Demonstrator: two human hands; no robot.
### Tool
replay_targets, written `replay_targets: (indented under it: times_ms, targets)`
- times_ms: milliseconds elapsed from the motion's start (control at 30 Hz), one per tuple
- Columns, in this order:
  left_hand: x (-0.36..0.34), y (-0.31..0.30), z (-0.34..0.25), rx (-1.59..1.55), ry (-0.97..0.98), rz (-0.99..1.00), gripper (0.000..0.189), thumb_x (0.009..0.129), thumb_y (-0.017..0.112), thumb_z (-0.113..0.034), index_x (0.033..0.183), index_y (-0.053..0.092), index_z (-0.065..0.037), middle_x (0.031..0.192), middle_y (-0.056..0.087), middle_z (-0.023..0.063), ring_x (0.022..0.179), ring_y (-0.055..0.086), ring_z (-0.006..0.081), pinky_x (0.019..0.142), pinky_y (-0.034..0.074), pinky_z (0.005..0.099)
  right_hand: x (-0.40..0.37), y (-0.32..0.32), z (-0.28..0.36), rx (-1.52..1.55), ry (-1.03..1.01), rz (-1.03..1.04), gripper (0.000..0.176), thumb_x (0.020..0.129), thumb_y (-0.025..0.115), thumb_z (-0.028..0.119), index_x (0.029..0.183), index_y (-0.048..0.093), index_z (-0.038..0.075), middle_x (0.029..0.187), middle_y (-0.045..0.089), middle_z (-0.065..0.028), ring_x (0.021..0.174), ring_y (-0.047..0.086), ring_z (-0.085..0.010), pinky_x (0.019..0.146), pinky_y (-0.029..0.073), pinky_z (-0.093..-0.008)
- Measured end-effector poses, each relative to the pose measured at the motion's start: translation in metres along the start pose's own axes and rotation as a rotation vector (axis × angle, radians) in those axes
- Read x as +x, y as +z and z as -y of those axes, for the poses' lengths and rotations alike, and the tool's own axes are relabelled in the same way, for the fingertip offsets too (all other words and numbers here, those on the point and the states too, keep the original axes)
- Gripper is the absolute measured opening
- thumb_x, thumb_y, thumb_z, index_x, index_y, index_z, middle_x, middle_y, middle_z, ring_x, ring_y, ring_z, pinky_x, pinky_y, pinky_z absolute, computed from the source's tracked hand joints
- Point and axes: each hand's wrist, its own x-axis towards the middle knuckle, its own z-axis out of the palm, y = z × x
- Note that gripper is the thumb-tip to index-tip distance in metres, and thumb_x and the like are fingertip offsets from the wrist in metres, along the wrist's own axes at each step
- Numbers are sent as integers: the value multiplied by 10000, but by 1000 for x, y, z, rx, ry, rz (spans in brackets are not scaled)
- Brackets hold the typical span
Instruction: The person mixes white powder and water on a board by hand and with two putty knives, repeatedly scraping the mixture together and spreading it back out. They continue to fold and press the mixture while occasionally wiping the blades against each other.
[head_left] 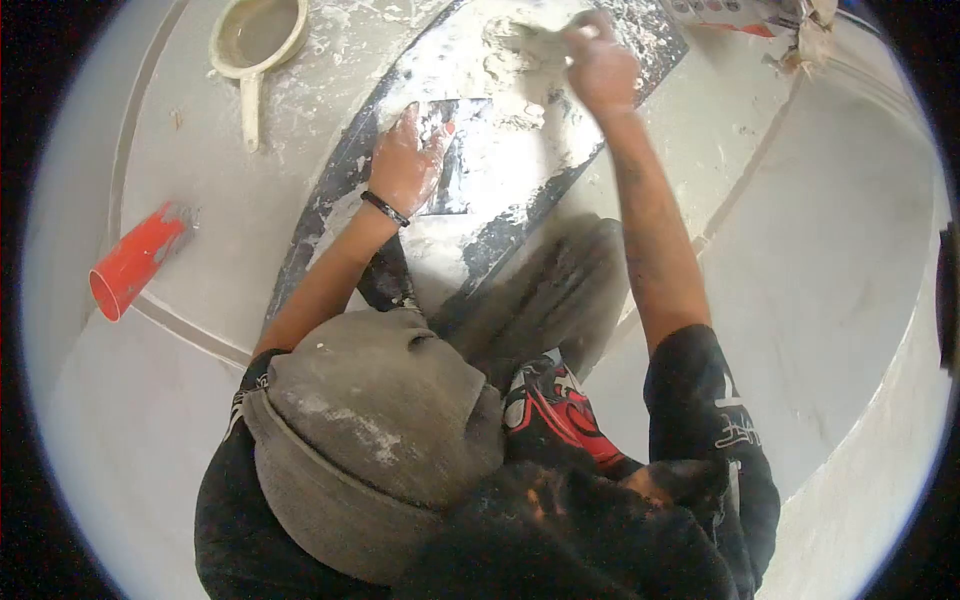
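A long dark board [365, 140] smeared with white plaster lies on the floor before me. My left hand [405, 160] is closed at the left edge of a dark rectangular plastering trowel [453, 185], which rests on the board. Its handle is mostly hidden by the fingers. At the far end, my right hand [603, 70] is closed around a small trowel [548, 42], whose blade side reaches left to a heap of wet plaster [508, 60]. Blur and plaster hide most of that tool.
A white long-handled dipper [250, 90] stands on the tiled floor at upper left. Below it, a red cup [135, 262] with a plaster-smeared base lies on its side. A printed bag [725, 15] is at upper right. Light tiles [820, 250] extend to the right.
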Motion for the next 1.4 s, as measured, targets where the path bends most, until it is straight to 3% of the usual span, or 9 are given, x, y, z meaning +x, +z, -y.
replay_targets:
  times_ms: [200, 433, 467, 567, 700, 1100, 1167, 1200, 1400]
  targets:
    - [-2, -7, 1, -90, 28, -36, 672, 876, 478, -453, 1277, 362, 73, 1204, 478, 285, 1116, 455, 389, 970, 330, 431, -39, -4, 30, 74, -272, -56, 254, 667, 594, -21, 804, 665, 181, 983, 581, 54, 561, 588, -157, 465, 478, -280]
    - [-2, 7, 18, 149, 196, -86, 580, 876, 506, -349, 1260, 392, 70, 1167, 497, 290, 1068, 479, 404, 937, 359, 435, 26, -19, -20, 1, -90, -146, 185, 709, 576, 57, 824, 662, 174, 1020, 580, 38, 654, 622, -201, 531, 495, -336]
    - [2, 2, 14, 300, 319, -131, 509, 872, 534, -259, 1251, 412, 59, 1141, 510, 290, 1031, 499, 411, 910, 384, 436, 38, -12, -23, 119, 67, -6, 210, 616, 581, 42, 800, 652, 114, 992, 581, -106, 722, 606, -320, 652, 493, -398]
    - [-1, -9, -5, -8, -24, 15, 599, 885, 472, -391, 1272, 388, 59, 1225, 465, 280, 1098, 470, 388, 947, 351, 432, 48, 13, -16, 139, -63, -9, 203, 633, 553, 37, 796, 653, 106, 995, 585, -99, 748, 603, -318, 659, 487, -399]
    - [-4, -8, -1, 189, 89, -4, 587, 881, 488, -373, 1263, 398, 63, 1214, 465, 279, 1026, 492, 418, 898, 386, 453, 11, 24, 18, 52, -144, 74, 216, 699, 569, 37, 828, 665, 182, 1019, 578, 50, 703, 624, -179, 562, 500, -326]
    - [15, -11, 34, 333, 281, -279, 452, 858, 551, -276, 1201, 478, 9, 1124, 528, 264, 995, 519, 388, 878, 402, 428, -84, -30, 3, 164, -425, -22, 218, 631, 617, 20, 807, 646, 145, 986, 570, 20, 668, 614, -183, 577, 502, -301]
    - [32, -27, 50, 805, 678, -335, 519, 849, 537, -275, 1238, 423, 48, 1121, 530, 268, 1011, 497, 401, 908, 384, 431, -79, -38, -3, 232, -221, -55, 266, 634, 602, 3, 840, 667, 159, 1024, 581, 27, 637, 619, -175, 556, 505, -298]
    - [45, -34, 37, 476, 388, -245, 494, 862, 503, -263, 1248, 421, 34, 1084, 555, 241, 1003, 521, 364, 900, 390, 427, -72, -38, -8, 274, -82, -5, 319, 649, 591, -17, 885, 684, 177, 1045, 592, 34, 633, 623, -176, 561, 508, -291]
    - [109, -40, -24, 611, 189, 138, 467, 900, 449, -312, 1210, 448, 37, 1129, 542, 222, 1015, 527, 336, 878, 420, 421, -92, 18, -58, 176, 455, -79, 238, 684, 653, 131, 897, 652, 27, 1006, 610, -146, 832, 619, -339, 755, 491, -396]
